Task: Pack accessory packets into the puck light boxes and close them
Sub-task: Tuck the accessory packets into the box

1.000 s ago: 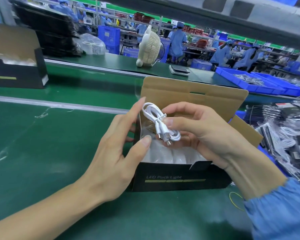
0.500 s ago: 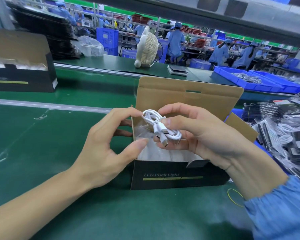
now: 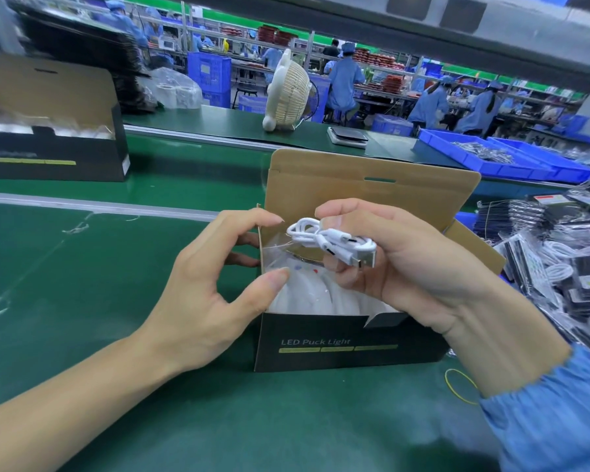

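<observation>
- The puck light box is standing open on the green belt, with its brown cardboard lid raised at the back; closing is judged not yet done.
- The right hand is gripping a coiled white cable in a clear packet, fingers curled tight around it, directly above the box opening.
- The cable is not yet sitting inside the box; insertion is judged to be the step in hand.
- The left hand is hovering at the left wall of the box, thumb and forefinger spread in a wide, empty pinch beside the side flap.
- A second open box is waiting at far left on the belt, so more packing appears to be left.
- A pile of accessory packets is lying at the right, just beside the box.
- Materials: the box is showing matte black printed card outside and raw brown card inside; glossy white wrapped contents are filling its interior; the cable is smooth, rounded, with a metal USB plug at one end.
</observation>
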`<act>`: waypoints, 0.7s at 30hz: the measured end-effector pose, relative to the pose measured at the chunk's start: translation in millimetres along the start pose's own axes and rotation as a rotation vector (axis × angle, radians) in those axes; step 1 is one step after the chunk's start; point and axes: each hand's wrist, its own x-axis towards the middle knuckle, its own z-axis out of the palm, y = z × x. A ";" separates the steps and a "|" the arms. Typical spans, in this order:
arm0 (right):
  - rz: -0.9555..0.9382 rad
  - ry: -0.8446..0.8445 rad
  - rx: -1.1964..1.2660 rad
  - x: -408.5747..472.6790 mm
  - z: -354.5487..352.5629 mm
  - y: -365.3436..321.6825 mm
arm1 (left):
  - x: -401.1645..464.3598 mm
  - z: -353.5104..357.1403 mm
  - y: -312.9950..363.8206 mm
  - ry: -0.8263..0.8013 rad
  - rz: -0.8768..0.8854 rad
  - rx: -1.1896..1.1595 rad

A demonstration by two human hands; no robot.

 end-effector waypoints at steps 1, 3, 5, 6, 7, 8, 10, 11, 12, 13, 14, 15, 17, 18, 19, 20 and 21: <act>-0.001 0.005 0.013 -0.1 0.7 0.0 | 0.0 0.3 -0.1 -0.002 0.000 0.002; -0.008 0.004 0.020 -0.4 1.7 0.0 | -0.1 0.4 0.0 -0.002 -0.001 0.002; -0.022 0.007 -0.036 -0.3 1.5 0.3 | 0.0 0.2 0.0 -0.004 -0.004 -0.005; -0.032 0.018 -0.087 -0.4 1.0 0.6 | -0.2 0.2 0.0 -0.008 -0.008 -0.008; -0.040 0.032 -0.130 -0.6 0.8 0.5 | -0.3 0.2 0.2 -0.010 -0.010 -0.010; -0.048 0.043 -0.149 -0.3 0.4 0.3 | -0.3 0.0 0.3 -0.010 -0.010 -0.009; -0.049 0.062 -0.139 0.1 -0.3 1.1 | -0.3 0.0 0.8 -0.009 -0.010 -0.002; -0.045 0.070 -0.136 0.5 0.1 1.8 | -0.3 0.4 0.9 -0.009 -0.013 0.001; -0.042 0.072 -0.137 0.9 0.1 2.6 | -0.2 0.4 1.0 -0.010 -0.015 0.001; -0.038 0.074 -0.135 1.5 0.3 2.9 | -0.1 0.5 1.3 -0.010 -0.016 0.000; -0.036 0.076 -0.129 1.9 0.4 3.1 | -0.2 0.4 1.6 -0.009 -0.016 -0.002; -0.035 0.079 -0.121 2.3 0.5 3.4 | -0.4 0.2 1.6 -0.008 -0.014 -0.002; -0.034 0.082 -0.109 2.7 0.1 3.9 | -0.8 0.2 1.5 -0.007 -0.015 -0.003; -0.033 0.076 -0.107 2.3 0.3 3.8 | -1.0 0.2 1.4 -0.007 -0.018 -0.005; -0.032 0.066 -0.107 1.8 0.8 3.4 | -1.0 0.3 1.2 -0.006 -0.020 -0.009; -0.033 0.056 -0.111 1.5 0.8 3.3 | -0.9 0.2 0.9 -0.004 -0.022 -0.014; -0.038 0.053 -0.117 1.4 1.0 3.3 | -0.9 -0.2 0.6 -0.003 -0.024 -0.020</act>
